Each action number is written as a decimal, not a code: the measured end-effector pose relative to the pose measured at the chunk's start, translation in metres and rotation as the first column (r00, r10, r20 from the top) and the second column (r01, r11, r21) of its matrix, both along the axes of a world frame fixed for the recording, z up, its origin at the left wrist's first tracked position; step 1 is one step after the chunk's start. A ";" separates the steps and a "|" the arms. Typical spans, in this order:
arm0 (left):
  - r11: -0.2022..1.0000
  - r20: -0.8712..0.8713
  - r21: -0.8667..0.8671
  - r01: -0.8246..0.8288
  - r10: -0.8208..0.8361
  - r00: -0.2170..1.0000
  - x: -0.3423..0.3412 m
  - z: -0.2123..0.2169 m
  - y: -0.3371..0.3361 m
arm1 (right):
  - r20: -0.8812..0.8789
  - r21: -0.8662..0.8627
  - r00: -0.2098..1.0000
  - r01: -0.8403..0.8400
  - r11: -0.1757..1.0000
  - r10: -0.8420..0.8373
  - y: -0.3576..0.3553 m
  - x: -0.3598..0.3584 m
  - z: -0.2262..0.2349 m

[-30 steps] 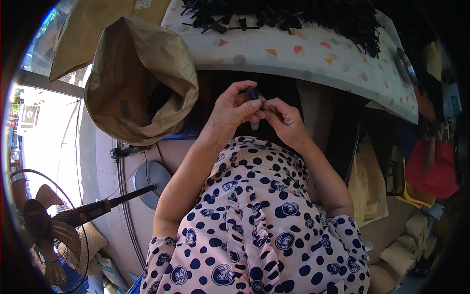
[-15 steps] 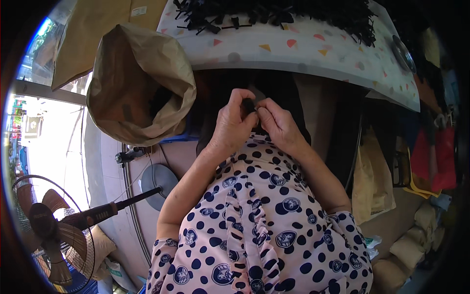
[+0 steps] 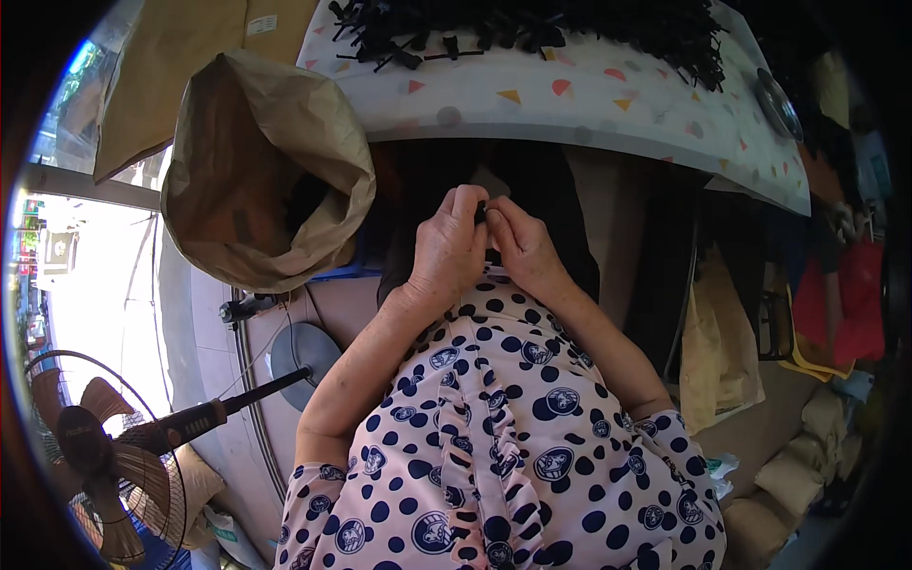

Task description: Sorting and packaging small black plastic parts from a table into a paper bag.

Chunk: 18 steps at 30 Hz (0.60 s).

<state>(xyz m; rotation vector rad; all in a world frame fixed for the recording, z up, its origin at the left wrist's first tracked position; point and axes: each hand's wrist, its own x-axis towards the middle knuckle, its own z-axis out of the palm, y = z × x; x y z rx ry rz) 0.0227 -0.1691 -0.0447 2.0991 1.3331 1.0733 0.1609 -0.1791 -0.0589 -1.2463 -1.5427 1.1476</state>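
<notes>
Above my lap, my left hand and my right hand meet, fingertips pinched together. Between them is a small black piece, mostly covered by the fingers, so its exact shape does not show. My left fingers curl over it from one side while the right thumb and forefinger press it from the other. Beyond the hands, a heap of small black bow-like pieces lies on a table with a white patterned cover. One such piece rests at the heap's near edge.
A wide-mouthed brown paper bag stands left of my hands, with something dark inside. At lower left is a standing fan, its round base near my left arm. A metal dish sits at the table's right end. Sacks lie lower right.
Both hands have drawn closer together, and the left fingers have closed further over the black piece, hiding more of it. The whole view has shifted slightly.
</notes>
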 end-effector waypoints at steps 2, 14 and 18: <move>0.997 -0.005 -0.071 0.003 -0.003 1.000 -0.002 0.000 0.001 | -0.022 0.030 1.000 -0.007 1.000 0.008 0.003 -0.002 -0.008; 0.728 0.865 -0.495 0.474 0.360 0.351 -0.024 0.021 0.009 | -0.507 -0.133 0.861 -0.126 0.983 0.042 0.016 0.004 -0.002; 0.649 0.835 -0.536 0.539 0.312 0.454 -0.027 0.013 0.008 | -0.514 -0.078 0.851 -0.168 0.983 0.105 0.024 0.005 0.002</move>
